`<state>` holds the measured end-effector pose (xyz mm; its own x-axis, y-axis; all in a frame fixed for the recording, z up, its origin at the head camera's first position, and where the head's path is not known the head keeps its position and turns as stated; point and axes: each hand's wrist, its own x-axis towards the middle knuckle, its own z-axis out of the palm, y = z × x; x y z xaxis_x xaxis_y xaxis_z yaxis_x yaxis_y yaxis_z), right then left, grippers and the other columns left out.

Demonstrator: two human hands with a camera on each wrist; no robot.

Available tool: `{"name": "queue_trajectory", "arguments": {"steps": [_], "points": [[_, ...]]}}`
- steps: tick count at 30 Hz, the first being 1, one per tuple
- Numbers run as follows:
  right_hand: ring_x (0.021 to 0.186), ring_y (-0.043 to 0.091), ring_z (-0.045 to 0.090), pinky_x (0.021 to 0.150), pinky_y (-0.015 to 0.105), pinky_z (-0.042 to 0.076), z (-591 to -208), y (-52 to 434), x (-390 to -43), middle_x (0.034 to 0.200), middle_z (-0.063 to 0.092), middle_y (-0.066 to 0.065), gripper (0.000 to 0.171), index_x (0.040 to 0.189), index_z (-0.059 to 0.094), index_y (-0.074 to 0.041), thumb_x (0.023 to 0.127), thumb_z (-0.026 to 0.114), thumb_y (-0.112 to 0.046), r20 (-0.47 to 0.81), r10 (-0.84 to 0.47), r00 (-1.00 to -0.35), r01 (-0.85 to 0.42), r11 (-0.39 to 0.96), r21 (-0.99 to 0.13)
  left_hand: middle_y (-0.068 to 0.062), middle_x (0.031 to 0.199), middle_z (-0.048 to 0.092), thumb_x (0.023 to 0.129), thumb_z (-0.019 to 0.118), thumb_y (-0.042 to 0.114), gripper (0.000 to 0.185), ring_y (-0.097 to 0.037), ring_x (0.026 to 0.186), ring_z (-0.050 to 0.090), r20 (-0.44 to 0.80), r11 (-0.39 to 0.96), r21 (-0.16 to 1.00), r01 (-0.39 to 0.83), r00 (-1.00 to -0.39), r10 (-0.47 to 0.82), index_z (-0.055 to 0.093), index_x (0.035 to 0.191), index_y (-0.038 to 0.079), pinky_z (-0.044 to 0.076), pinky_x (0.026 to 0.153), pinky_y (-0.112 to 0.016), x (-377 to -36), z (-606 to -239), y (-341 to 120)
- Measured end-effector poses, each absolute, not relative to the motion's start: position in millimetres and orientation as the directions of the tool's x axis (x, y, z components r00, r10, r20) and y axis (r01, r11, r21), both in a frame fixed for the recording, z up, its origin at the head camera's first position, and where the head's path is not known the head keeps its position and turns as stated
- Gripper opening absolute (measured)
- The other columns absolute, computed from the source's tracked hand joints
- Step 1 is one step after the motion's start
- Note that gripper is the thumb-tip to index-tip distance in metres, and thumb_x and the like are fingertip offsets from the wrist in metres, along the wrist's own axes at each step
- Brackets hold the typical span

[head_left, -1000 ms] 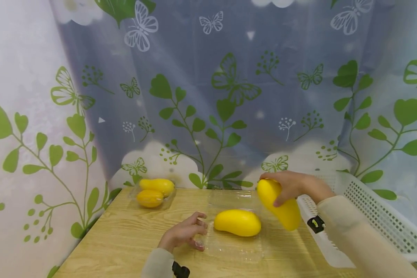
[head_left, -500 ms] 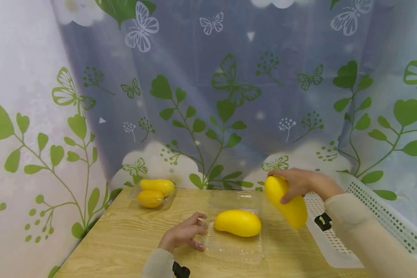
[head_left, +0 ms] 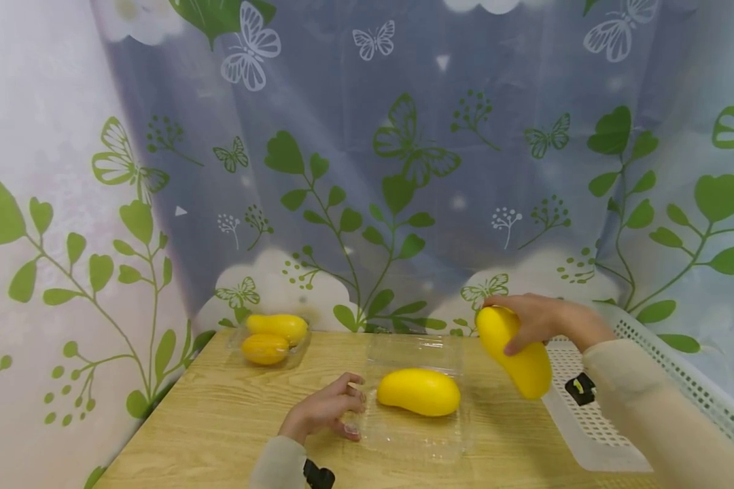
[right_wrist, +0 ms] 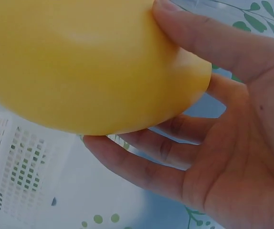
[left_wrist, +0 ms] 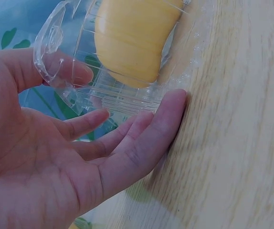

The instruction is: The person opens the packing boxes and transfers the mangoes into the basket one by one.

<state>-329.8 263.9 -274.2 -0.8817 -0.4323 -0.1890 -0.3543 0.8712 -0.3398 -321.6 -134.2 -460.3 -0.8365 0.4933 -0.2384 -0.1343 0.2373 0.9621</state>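
My right hand (head_left: 535, 322) grips a large yellow mango (head_left: 522, 370), raised and tilted at the right, thumb on one side and fingers on the other. In the right wrist view this mango (right_wrist: 94, 67) fills the upper left. A second yellow mango (head_left: 418, 392) lies in an opened clear plastic clamshell box (head_left: 412, 441) at mid-table. At the box's left side, my left hand (head_left: 324, 409) holds its edge. The left wrist view shows the thumb through the clear rim (left_wrist: 56, 47), with the other fingers (left_wrist: 142, 148) along the outer wall.
Two more yellow mangoes (head_left: 275, 328) sit in another clear plastic box (head_left: 296, 350) at the table's back left. A white perforated basket (head_left: 679, 387) stands at the right, partly behind the right sleeve. A patterned curtain (head_left: 367, 204) hangs behind the wooden table (head_left: 202, 421).
My right hand has moved to the right with the mango, away from the opened box and towards the basket. The left hand and the mango in the box have stayed put.
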Motion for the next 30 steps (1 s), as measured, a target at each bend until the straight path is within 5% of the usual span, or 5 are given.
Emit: {"name": "queue_trajectory", "arguments": {"steps": [16, 30], "points": [[0.107, 0.039, 0.065, 0.071, 0.044, 0.063, -258, 289, -329, 0.139, 0.049, 0.035, 0.094, 0.158, 0.03, -0.007, 0.084, 0.085, -0.028, -0.135, -0.435, -0.89, -0.354, 0.847, -0.396, -0.026, 0.143, 0.045, 0.1, 0.058, 0.011, 0.062, -0.03, 0.12, 0.056, -0.249, 0.238, 0.96, -0.146, -0.833, 0.495, 0.028, 0.153, 0.001, 0.067, 0.074, -0.042, -321, -459, -135], [0.098, 0.031, 0.065, 0.065, 0.04, 0.062, -261, 314, -336, 0.135, 0.048, 0.034, 0.095, 0.157, 0.027, -0.003, 0.085, 0.083, -0.029, -0.179, -0.394, -0.902, -0.304, 0.871, -0.386, -0.026, 0.142, 0.045, 0.099, 0.058, 0.01, 0.061, -0.031, 0.122, 0.054, -0.245, 0.236, 0.961, -0.143, -0.833, 0.495, 0.029, 0.152, 0.001, 0.067, 0.073, -0.041, -320, -458, -134]]}}
